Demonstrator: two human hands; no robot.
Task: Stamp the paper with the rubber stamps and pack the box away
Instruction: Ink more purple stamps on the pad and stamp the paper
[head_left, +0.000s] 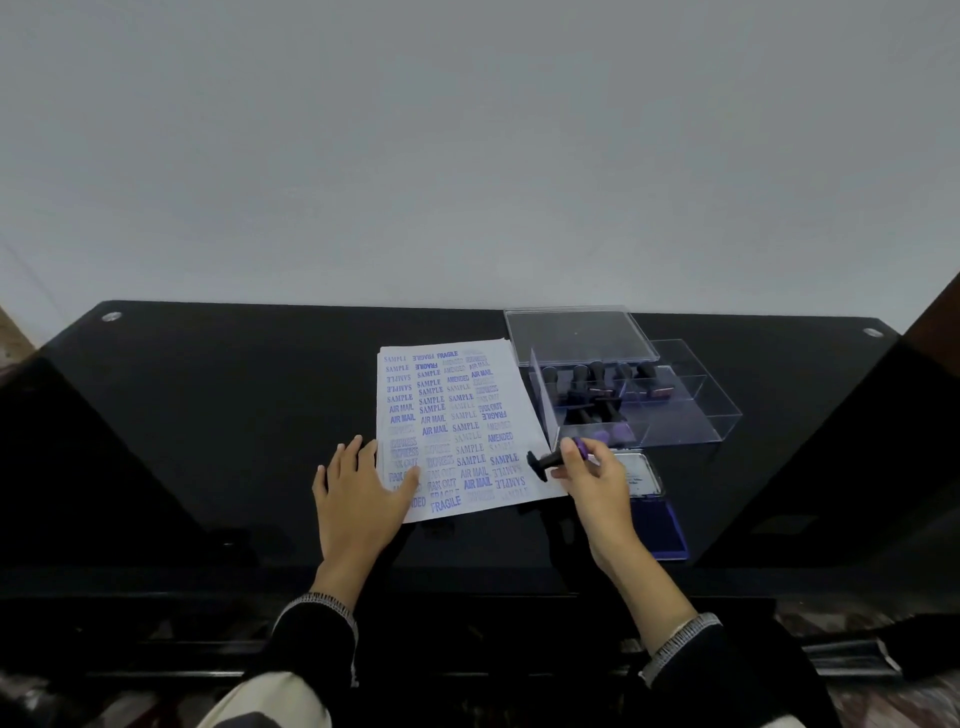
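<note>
The black glass table (208, 415) carried everything. At its centre lay the paper (457, 426), already crowded with blue imprints such as SAMPLE, FRAGILE and AIR MAIL. At two o'clock from the sheet stood the clear box (675, 415), its lid (576, 332) off and lying behind it, with several black-handled stamps inside. At four o'clock from the sheet sat the open ink pad (660, 514), placed close so a stamp could be inked in one short reach.

The left hand (358, 488) lay flat, fingers spread, on the sheet's seven o'clock corner (presumably to stop it sliding). The right hand (592, 478) pinched a rubber stamp (550, 460) sideways over the sheet's right edge, handle pointing to nine o'clock.
</note>
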